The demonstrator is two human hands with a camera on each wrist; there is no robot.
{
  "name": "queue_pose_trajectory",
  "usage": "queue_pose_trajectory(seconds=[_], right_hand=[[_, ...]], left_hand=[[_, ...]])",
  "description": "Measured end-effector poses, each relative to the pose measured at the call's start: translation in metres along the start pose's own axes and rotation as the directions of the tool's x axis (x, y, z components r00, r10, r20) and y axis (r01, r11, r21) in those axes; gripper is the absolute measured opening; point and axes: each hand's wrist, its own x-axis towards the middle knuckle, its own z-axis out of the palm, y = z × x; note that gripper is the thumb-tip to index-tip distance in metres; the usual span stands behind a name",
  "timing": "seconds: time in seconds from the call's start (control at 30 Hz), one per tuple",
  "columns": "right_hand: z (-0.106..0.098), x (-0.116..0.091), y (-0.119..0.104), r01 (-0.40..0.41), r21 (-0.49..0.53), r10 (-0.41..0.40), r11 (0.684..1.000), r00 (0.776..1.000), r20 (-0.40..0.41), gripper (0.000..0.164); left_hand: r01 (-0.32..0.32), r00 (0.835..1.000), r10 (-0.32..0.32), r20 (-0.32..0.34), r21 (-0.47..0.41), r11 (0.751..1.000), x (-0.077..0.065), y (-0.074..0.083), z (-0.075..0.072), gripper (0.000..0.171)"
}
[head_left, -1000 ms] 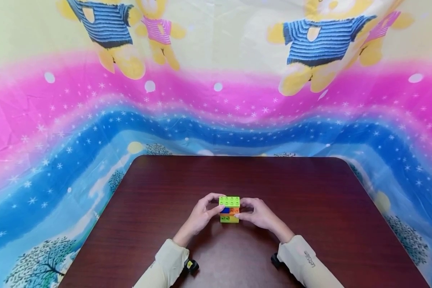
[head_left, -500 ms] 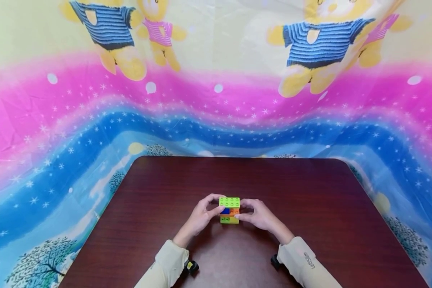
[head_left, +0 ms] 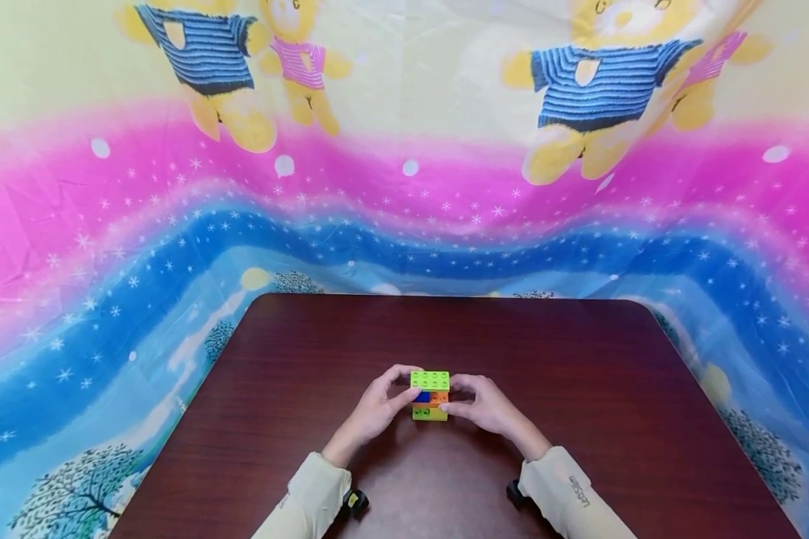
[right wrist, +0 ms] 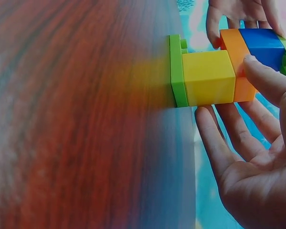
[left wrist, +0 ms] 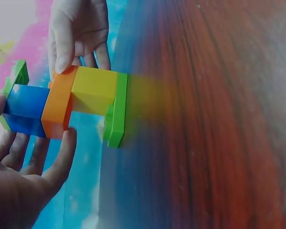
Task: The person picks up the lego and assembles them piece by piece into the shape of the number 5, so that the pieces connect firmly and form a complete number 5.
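A stack of toy building blocks stands upright at the tabletop between the two hands. A green base plate (left wrist: 119, 109) is lowest, with a yellow block (right wrist: 209, 78) on its right half. Above it comes an orange plate (left wrist: 60, 101), then a blue block (left wrist: 26, 109) at the left. A studded lime-green plate (head_left: 430, 380) tops the stack. My left hand (head_left: 375, 404) holds the upper part from the left, thumb at the blue block near the top plate. From the right, my right hand (head_left: 484, 404) grips the stack, its thumb on the orange plate.
The dark red-brown table (head_left: 297, 337) has rounded far corners. Behind and beside it hangs a cloth (head_left: 404, 195) printed with bears and snowflakes. A dark wrist device (head_left: 357, 503) sits by the left cuff, another dark device (head_left: 515, 494) by the right.
The head view has tipped up very slightly. Both hands keep the same hold on the block stack, which stays in place.
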Motion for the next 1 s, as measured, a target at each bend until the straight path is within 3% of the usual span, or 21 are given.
queue_pose_trajectory(seconds=[0.27, 0.63, 1.0], right_hand=[[0.001, 0.000, -0.001, 0.029, 0.024, -0.030, 0.999, 0.999, 0.022, 0.038], [0.006, -0.003, -0.001, 0.018, 0.047, -0.019, 0.999, 1.000, 0.021, 0.040], [0.006, 0.000, 0.001, 0.042, 0.020, -0.042, 0.999, 0.999, 0.008, 0.041]], left_hand=[[-0.079, 0.997, 0.079, 0.007, -0.007, 0.997, 0.004, -0.001, -0.002, 0.033], [-0.083, 0.996, 0.083, 0.022, 0.017, 0.996, 0.001, 0.000, -0.004, 0.034], [-0.074, 0.995, 0.079, -0.058, 0.072, 0.995, 0.010, 0.001, 0.001, 0.037]])
